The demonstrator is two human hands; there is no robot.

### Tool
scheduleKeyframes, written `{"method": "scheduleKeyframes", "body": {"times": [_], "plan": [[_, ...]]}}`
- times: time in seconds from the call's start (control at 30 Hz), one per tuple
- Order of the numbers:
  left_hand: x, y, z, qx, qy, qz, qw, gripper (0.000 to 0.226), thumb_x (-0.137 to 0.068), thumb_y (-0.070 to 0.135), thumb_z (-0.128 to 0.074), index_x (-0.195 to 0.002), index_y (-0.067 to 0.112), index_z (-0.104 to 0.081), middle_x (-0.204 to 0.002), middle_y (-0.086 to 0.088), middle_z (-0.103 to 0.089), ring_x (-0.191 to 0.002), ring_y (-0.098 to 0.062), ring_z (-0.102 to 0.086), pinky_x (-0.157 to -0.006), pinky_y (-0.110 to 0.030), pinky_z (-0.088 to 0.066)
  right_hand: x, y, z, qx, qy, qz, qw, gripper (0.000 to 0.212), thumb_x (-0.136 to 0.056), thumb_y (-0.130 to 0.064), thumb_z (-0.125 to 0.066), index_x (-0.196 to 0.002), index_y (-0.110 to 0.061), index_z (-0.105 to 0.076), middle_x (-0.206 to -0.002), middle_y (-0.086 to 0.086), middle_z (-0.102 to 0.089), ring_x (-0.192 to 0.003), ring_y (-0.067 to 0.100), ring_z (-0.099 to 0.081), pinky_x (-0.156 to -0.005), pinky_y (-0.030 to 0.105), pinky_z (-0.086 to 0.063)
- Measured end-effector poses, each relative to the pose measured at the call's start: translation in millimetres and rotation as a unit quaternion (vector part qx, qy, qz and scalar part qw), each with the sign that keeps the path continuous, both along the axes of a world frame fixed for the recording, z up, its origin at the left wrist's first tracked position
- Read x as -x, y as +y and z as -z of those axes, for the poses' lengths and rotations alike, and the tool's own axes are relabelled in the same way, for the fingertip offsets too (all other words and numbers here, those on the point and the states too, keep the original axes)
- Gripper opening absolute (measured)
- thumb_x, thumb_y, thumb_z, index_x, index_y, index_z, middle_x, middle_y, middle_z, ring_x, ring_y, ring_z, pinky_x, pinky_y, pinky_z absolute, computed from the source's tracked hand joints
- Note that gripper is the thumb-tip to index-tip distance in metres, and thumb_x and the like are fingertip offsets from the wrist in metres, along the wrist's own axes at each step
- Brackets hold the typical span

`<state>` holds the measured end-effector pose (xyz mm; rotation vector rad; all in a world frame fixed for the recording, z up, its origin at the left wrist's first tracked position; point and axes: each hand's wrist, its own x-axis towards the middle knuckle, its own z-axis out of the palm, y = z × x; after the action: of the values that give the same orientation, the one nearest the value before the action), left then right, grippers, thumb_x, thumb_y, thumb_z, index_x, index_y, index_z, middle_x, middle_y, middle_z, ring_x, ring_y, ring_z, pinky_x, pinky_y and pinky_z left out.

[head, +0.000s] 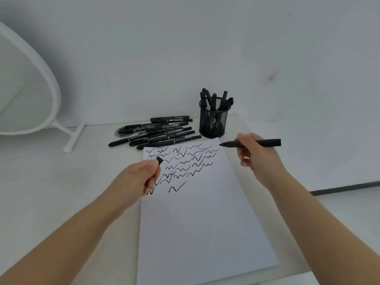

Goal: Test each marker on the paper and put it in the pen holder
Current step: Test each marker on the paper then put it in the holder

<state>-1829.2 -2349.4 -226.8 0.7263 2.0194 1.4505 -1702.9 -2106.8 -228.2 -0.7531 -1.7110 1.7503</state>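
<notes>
A white sheet of paper (201,219) lies on the table, its upper part covered with several black squiggles. My right hand (255,155) holds an uncapped black marker (265,142) level above the paper's top right corner, tip pointing left. My left hand (141,177) pinches the marker's black cap (159,160) over the paper's upper left part. A black mesh pen holder (212,123) stands behind the paper with several markers upright in it. A pile of several black markers (156,132) lies to its left.
A white round mirror on a stand (26,85) leans at the far left, its foot (73,138) reaching toward the marker pile. A white wall rises just behind the table (61,182). The table's right edge (267,161) runs close past the paper.
</notes>
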Motion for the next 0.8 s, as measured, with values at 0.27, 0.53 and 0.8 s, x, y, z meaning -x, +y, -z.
{"method": "scheduleKeyframes", "body": {"times": [0.27, 0.53, 0.8], "plan": [[-12.4, 21.4, 27.2, 0.033, 0.276, 0.007, 0.961, 0.032, -0.091, 0.045, -0.037, -0.069, 0.025, -0.048, -0.056, 0.015, -0.058, -0.052, -0.004, -0.052, -0.05, -0.017, -0.036, 11.4, -13.4, 26.2, -0.067, 0.004, 0.027, 0.997, 0.016, -0.084, -0.011, -0.061, -0.07, -0.016, -0.059, -0.055, -0.003, -0.059, -0.048, 0.005, -0.051, -0.047, 0.015, -0.038], [-9.7, 14.3, 33.0, 0.06, 0.344, 0.066, 0.935, 0.032, -0.087, 0.046, -0.031, -0.08, 0.028, -0.057, -0.069, 0.013, -0.055, -0.074, -0.003, -0.048, -0.059, -0.02, -0.034, 18.4, 3.9, 36.8, -0.151, -0.059, 0.078, 0.984, 0.019, -0.082, -0.016, -0.059, -0.064, -0.02, -0.052, -0.047, -0.007, -0.056, -0.045, 0.002, -0.05, -0.047, 0.01, -0.037], [-12.4, 14.5, 32.7, 0.084, 0.38, 0.087, 0.917, 0.044, -0.085, 0.054, -0.026, -0.088, 0.023, -0.057, -0.074, 0.007, -0.05, -0.081, 0.001, -0.043, -0.065, -0.022, -0.038, 21.6, 2.8, 39.8, -0.205, -0.075, 0.045, 0.975, 0.021, -0.082, -0.02, -0.061, -0.063, -0.024, -0.053, -0.048, -0.01, -0.059, -0.048, -0.001, -0.05, -0.046, 0.01, -0.035]]}}
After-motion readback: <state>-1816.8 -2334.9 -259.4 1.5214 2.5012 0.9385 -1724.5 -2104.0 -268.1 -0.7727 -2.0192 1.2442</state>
